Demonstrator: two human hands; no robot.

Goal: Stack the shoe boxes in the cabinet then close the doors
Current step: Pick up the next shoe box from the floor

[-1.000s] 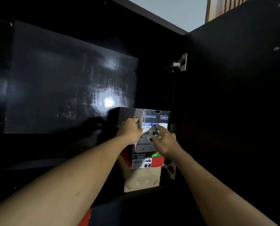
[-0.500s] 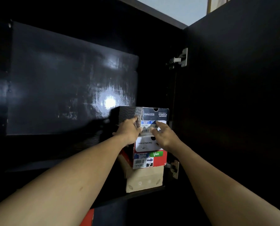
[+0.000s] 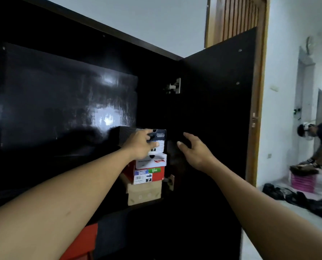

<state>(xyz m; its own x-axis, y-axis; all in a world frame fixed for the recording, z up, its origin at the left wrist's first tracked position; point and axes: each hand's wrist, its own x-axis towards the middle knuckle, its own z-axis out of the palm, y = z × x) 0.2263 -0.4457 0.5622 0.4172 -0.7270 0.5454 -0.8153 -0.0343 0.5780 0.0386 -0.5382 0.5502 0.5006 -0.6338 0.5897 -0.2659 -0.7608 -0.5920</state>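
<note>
Four shoe boxes sit stacked at the right end of the cabinet [image 3: 62, 102] shelf, and the dark top box [image 3: 159, 135] is the one in play. The left hand [image 3: 142, 145] lies flat on its front face, fingers spread loosely over the label, pressing rather than gripping. The box runs lengthwise into the cabinet, short labelled end facing out, so any push from that palm goes straight along its long axis toward the back panel. Below it sit the white box [image 3: 152, 161], the red box [image 3: 150, 175] and the tan box [image 3: 144, 193] at the bottom, ends roughly flush.

The right hand [image 3: 193, 151] is off the stack, hanging in the air just right of it with fingers open and curled, holding nothing. Beyond it stands the open right door [image 3: 218, 109], swung out toward the camera, hinge [image 3: 174, 86] above. That hand is plainly the nearer one to the door; its outer edge lies further right. Whether the top box is fully seated at the back is hard to judge in this gloom. If it is, closing looks like the next job. No left door is in view.
</note>
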